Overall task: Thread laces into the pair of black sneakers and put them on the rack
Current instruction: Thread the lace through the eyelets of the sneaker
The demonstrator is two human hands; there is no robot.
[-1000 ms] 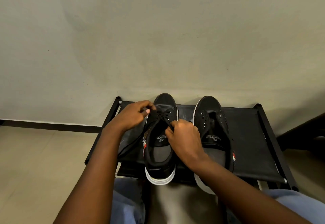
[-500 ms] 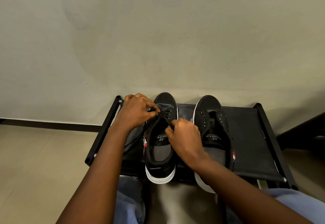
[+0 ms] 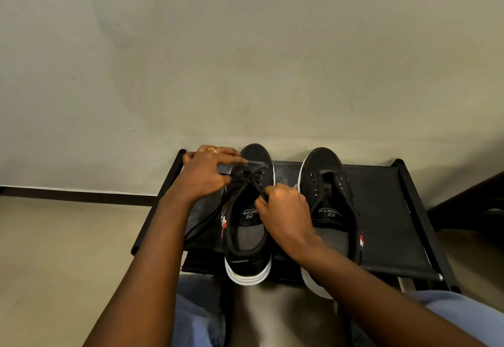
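Left of centre in the frame, my left hand (image 3: pixel 206 175) is pinching the lace (image 3: pixel 215 218) at the left shoe (image 3: pixel 249 218)'s left eyelets, other fingers spread, I judge to be drawing it snug, while its slack is trailing down over the rack (image 3: pixel 387 226). At centre my right hand (image 3: pixel 285 214) is curling round the other lace end, keeping it taut. The left shoe, black with a white sole, is showing laces across its top eyelets only; the right shoe (image 3: pixel 331 210), just beside it, is sitting unlaced.

Black fabric rack (image 3: pixel 381 210) against the wall, bearing two black sneakers side by side: laced one (image 3: pixel 246 237) at nine o'clock, unlaced one (image 3: pixel 331 210) at centre.
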